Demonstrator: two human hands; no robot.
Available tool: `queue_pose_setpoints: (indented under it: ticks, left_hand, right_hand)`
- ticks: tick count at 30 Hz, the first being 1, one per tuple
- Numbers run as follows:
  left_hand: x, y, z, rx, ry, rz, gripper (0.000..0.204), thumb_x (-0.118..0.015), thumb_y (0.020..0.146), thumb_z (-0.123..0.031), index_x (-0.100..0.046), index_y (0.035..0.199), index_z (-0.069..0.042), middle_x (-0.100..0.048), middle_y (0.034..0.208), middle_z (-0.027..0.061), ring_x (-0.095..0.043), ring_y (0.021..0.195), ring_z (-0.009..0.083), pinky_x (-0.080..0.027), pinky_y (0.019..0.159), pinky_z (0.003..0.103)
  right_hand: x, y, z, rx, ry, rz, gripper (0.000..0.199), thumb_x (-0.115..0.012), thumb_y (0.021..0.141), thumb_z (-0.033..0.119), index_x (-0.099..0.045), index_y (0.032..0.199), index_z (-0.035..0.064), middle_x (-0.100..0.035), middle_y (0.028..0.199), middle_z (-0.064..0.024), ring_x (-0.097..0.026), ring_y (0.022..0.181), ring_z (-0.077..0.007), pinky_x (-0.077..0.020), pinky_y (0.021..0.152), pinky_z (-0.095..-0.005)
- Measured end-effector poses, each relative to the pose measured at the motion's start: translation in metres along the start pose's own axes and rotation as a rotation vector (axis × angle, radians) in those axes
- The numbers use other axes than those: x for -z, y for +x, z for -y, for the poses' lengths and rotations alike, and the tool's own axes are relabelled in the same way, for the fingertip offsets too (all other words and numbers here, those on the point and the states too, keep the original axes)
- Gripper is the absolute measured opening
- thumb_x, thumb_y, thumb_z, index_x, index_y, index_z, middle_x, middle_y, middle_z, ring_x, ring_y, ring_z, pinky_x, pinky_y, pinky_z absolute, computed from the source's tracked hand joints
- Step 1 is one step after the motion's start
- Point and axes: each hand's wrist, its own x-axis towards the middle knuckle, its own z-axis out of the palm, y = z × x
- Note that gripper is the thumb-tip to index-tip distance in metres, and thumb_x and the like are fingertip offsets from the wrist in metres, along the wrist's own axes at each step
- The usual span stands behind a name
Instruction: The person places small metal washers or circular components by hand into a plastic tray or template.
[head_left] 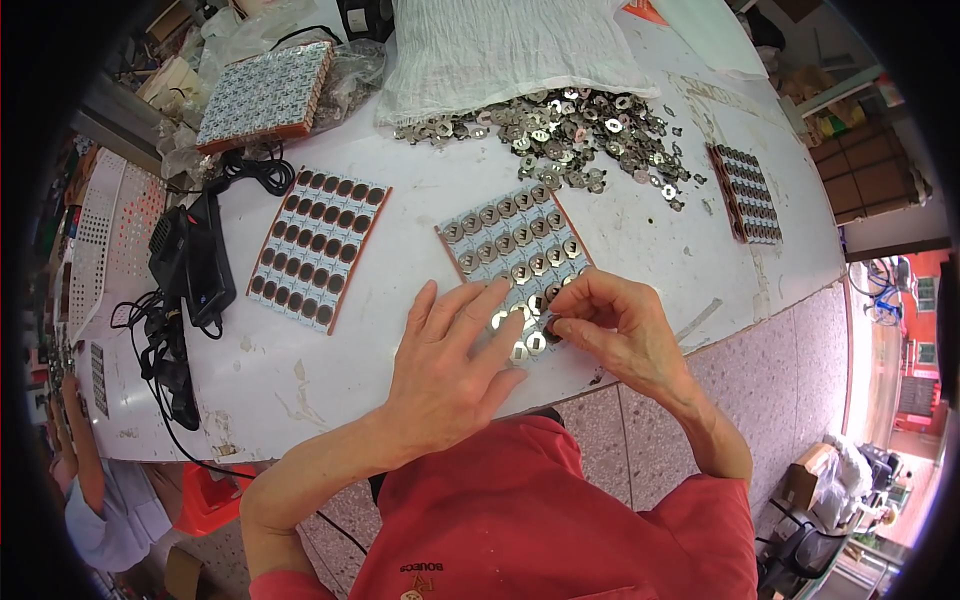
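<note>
A light-blue circuit board panel (572, 226) with rows of shiny metal clips (521, 270) lies on the table in front of me. My left hand (448, 365) rests over its lower left part, palm down, with the fingers stretched and apart. At the panel's lower right, my right hand (630, 335) is closed, thumb and forefinger pinched together. Whatever sits between those fingertips is too small and hidden to make out. Beyond the panel lies a heap of loose metal clips (620, 140), spilling from under a white woven sack (500, 50).
Left of me lies another panel with dark round spots (310, 245). A similar stack (745, 195) sits at the far right. Stacked boards (268, 95) stand at the back left. A black device (205, 255) and cables line the left side, where another person's arm (82, 440) shows.
</note>
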Motion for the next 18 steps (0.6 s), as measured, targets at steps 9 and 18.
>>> queue_pose_setpoints:
  ticks: [9,18]
  left_hand:
    - [0.001,0.001,-0.001,0.004,0.011,0.01,0.053,-0.078,0.076,-0.026,-0.065,0.122,-0.004,-0.048,0.145,0.0172,-0.046,0.128,0.0368,-0.033,0.109,0.061]
    - [-0.001,-0.001,0.0,0.008,0.0,0.009,0.053,-0.078,0.076,-0.026,-0.065,0.122,-0.004,-0.048,0.145,0.0178,-0.046,0.129,0.037,-0.032,0.109,0.062]
  right_hand:
    - [-0.012,-0.009,0.002,0.045,-0.083,-0.101,0.009,-0.069,0.084,0.0,-0.065,0.092,-0.0032,-0.067,0.076,-0.0077,-0.061,0.065,-0.0119,-0.0506,0.061,-0.0286]
    - [-0.015,-0.014,-0.001,0.167,-0.262,-0.171,0.011,-0.07,0.081,-0.002,-0.066,0.091,-0.0016,-0.065,0.084,-0.0115,-0.065,0.066,-0.0212,-0.0508,0.06,-0.0323]
